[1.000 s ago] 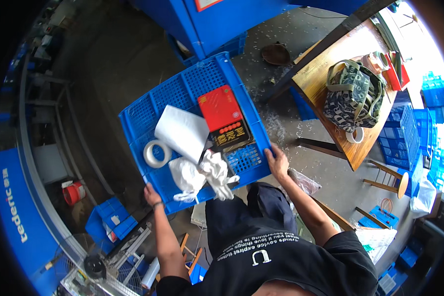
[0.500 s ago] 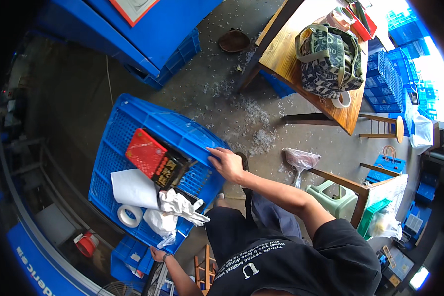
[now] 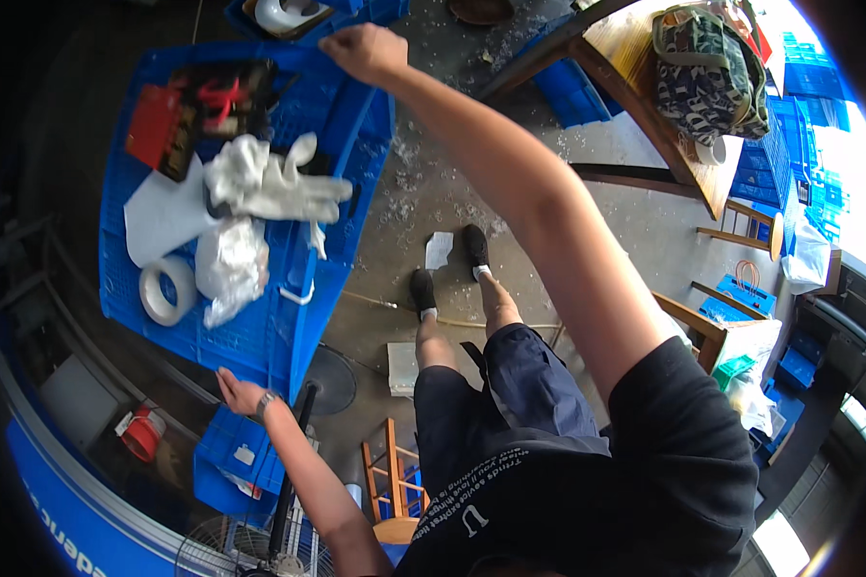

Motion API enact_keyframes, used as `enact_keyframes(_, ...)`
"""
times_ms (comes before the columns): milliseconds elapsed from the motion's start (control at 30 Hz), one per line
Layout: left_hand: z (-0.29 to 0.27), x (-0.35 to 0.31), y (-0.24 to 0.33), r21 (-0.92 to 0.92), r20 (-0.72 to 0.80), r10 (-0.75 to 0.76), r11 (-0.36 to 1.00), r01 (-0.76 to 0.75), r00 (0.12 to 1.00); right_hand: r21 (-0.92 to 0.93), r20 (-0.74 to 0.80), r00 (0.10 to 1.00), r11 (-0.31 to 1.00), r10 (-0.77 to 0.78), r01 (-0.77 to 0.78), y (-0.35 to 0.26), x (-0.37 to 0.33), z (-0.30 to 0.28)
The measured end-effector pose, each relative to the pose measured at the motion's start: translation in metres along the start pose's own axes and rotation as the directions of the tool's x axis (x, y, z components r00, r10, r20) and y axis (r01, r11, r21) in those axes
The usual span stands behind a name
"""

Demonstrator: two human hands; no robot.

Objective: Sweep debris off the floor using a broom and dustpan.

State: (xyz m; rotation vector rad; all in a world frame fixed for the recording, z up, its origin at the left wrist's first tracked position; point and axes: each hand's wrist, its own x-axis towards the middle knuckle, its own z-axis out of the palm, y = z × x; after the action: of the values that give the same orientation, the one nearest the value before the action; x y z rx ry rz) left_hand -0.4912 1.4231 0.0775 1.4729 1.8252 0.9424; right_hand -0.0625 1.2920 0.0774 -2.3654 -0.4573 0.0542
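Both my hands hold a blue plastic crate (image 3: pixel 332 240) by its edges, off to my left. My right hand (image 3: pixel 366 53) is closed over the rim at the far right corner. At the near edge my left hand (image 3: pixel 243 391), a watch on its wrist, curls its fingers against the rim. Inside the crate lie a whitish work glove (image 3: pixel 274 183), a crumpled clear plastic bag (image 3: pixel 233 269), a roll of white tape (image 3: pixel 167 290) and a white sheet (image 3: pixel 164 216). Beyond them are a red box (image 3: pixel 154 125) and a red-handled tool (image 3: pixel 219 101) in a dark case.
A wooden table (image 3: pixel 625 72) with a patterned bag (image 3: pixel 707 72) stands at the far right. White bits litter the floor (image 3: pixel 423 183). Near my left forearm are a smaller blue bin (image 3: pixel 236 462), a fan (image 3: pixel 231 548) and a wooden stool (image 3: pixel 390 481).
The crate has swung left and away from my legs, and appears turned and closer to level. My right hand has gone far forward with its rim. The glove now shows more fully.
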Motion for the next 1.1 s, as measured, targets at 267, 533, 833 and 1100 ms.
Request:
enact_keyframes(267, 0.016, 0.059, 0.007, 0.111, 0.056, 0.081, 0.99, -0.087, 0.995, 0.442, -0.429, 0.899, 0.889, 0.087, 0.124, 0.022, -0.072, 0.012)
enact_keyframes(533, 0.0, 0.065, -0.038, -0.263, 0.565, -0.21, 0.871, 0.416, 0.798, -0.051, 0.592, 0.648, 0.824, 0.48, -0.564, 0.204, -0.525, -0.041)
enact_keyframes(833, -0.137, -0.16, -0.287, 0.683, 0.435, -0.828, 0.56, 0.469, 0.355, 0.285, 0.427, 0.042, -0.09, 0.903, -0.954, 0.304, -0.779, -0.165)
enact_keyframes(1100, -0.203, -0.217, -0.369, 0.524, 0.816, -0.493, 0.41, -0.746, 0.302, 0.057, 0.418, -0.039, -0.07, 0.907, -0.996, 0.467, -0.908, -0.059)
